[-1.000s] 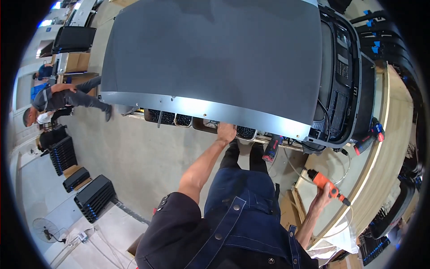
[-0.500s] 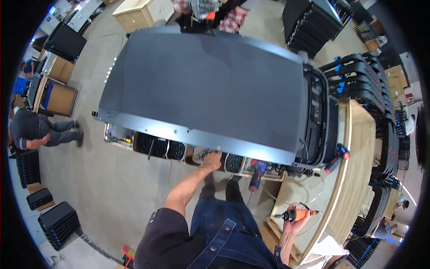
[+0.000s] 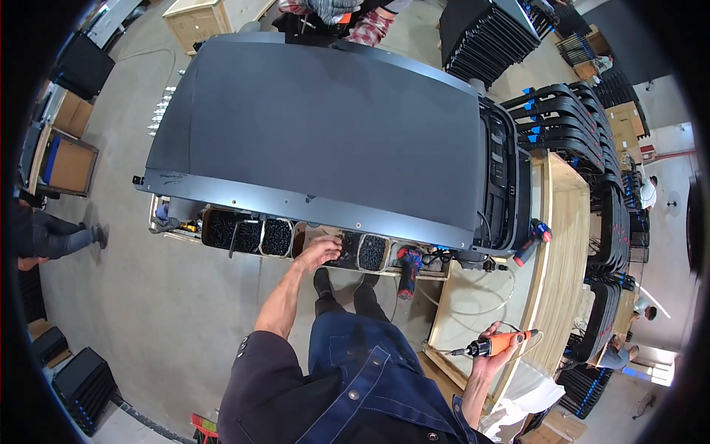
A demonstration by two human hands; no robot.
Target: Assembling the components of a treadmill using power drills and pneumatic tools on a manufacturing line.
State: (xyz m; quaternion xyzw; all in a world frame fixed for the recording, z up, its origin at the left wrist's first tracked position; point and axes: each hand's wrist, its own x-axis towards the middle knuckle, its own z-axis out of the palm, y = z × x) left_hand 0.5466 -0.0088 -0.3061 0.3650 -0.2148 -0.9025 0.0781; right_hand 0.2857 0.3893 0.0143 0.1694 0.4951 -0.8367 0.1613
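Observation:
My left hand (image 3: 319, 253) is over an open bin of small dark parts (image 3: 347, 250), just below the near metal edge of a large dark grey panel (image 3: 333, 133). Its fingers are drawn together; anything between them is too small to make out. Off to the right, my right hand (image 3: 494, 355) grips an orange and black electric screwdriver (image 3: 494, 344) with a cable, its bit pointing left. More bins of black screws (image 3: 276, 238) stand in the row on both sides of my left hand.
A blue and black cordless drill (image 3: 409, 270) hangs at the row's right end; another power tool (image 3: 534, 240) rests by the wooden crate (image 3: 566, 244). Across the panel is another person's gloved hand (image 3: 329, 9). Stacked black frames (image 3: 569, 122) stand at right.
My left hand has come back from under the panel's edge and slightly leftward, with its fingers now visible. The right hand keeps the screwdriver. The whole view has shifted.

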